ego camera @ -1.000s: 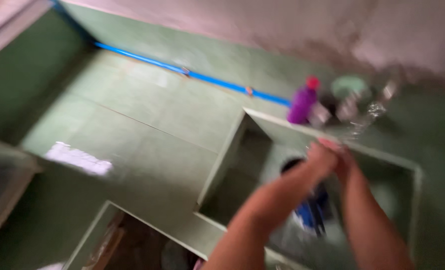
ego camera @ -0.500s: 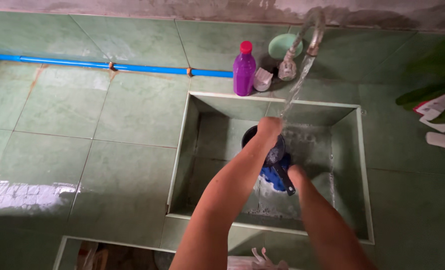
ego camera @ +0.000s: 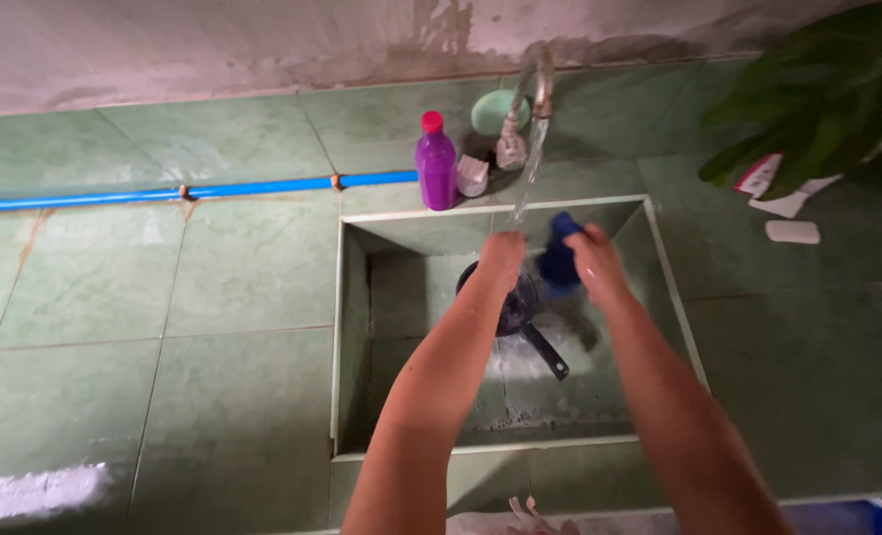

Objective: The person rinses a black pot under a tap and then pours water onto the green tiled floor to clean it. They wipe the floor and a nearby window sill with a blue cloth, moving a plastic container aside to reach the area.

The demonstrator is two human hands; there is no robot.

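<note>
**Both hands in the sink under the running tap**

The left hand [ego camera: 503, 253] is closed over the rim of a dark pan [ego camera: 513, 297], holding it down inside the green tiled sink [ego camera: 354, 327]. The pan's black handle [ego camera: 545, 352] sticks out below and to the right of that hand, toward the person. The right hand [ego camera: 592, 260] is wrapped around a blue cloth [ego camera: 558, 260], which bulges out on its left side, between the two hands and just above the pan.

A stream of water [ego camera: 527, 183] falls from the metal tap [ego camera: 530, 104] straight ahead of the hands and lands between them, just beside the left hand's knuckles. Foam lies on the sink floor below the pan.

Beyond the left hand, on the green tiled bench [ego camera: 213, 287], stands a purple bottle with a red cap [ego camera: 435, 163], with a small white object [ego camera: 473, 175] just beside it and a round green thing [ego camera: 496, 111] behind the tap. A blue pipe [ego camera: 183, 191] runs along the bench far to the left of the left hand. Well to the right of the right hand lie a white bar [ego camera: 793, 232] and a leafy green plant [ego camera: 827, 94].
</note>
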